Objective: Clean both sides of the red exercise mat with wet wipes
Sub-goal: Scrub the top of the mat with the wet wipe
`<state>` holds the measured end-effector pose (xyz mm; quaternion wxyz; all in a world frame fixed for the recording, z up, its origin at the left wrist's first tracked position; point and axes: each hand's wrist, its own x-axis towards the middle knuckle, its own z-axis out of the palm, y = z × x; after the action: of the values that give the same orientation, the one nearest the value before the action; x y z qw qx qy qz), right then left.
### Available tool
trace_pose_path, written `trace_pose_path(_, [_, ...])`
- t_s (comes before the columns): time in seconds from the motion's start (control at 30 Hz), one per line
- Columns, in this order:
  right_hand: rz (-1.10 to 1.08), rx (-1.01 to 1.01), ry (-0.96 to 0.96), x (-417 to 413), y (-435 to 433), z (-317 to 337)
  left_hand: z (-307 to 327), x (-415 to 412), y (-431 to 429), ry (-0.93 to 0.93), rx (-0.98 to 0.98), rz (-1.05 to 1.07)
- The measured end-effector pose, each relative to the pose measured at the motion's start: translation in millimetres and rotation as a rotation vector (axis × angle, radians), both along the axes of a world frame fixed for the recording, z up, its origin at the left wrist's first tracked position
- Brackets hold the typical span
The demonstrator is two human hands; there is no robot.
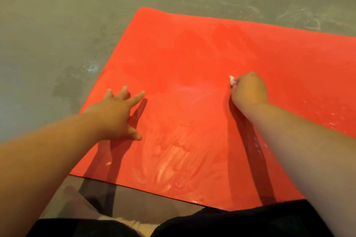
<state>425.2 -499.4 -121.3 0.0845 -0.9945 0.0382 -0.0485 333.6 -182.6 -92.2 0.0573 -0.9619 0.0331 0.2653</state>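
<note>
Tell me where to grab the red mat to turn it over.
Probably pinch the near-left corner of the red mat, coming from the floor side: the mat lies flat, and that corner is free, nearest the left hand. The right hand holds the wipe.

One red exercise mat (192,54) is in view, spread over one grey floor (57,25). Two hands are counted: one left hand (117,113), resting flat on the mat, and one right hand (248,88). One wet wipe (232,80), a single white wad, shows, gripped in that right hand.
</note>
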Motion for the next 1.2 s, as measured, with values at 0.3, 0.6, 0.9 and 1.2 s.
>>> trace_pose_path(0.3, [0.643, 0.150, 0.103, -37.3, 101.6, -2.5, 1.1, 7.6, 11.5, 0.081, -0.047, 0.152])
trace_pose_path(0.6, [-0.053, 0.082, -0.034, 9.6, 6.1, -6.1, 6.0, 9.4, 4.2, 0.116, -0.046, 0.134])
trace_pose_path(0.9, [0.318, 0.056, 0.041, 7.8, 55.1, -4.8, 7.1, 12.9, 3.5, 0.093, -0.046, 0.131])
trace_pose_path(1.2, [0.320, 0.206, 0.036, -10.3, 131.2, -11.3, 11.6, 16.0, 2.6, 0.098, -0.034, 0.130])
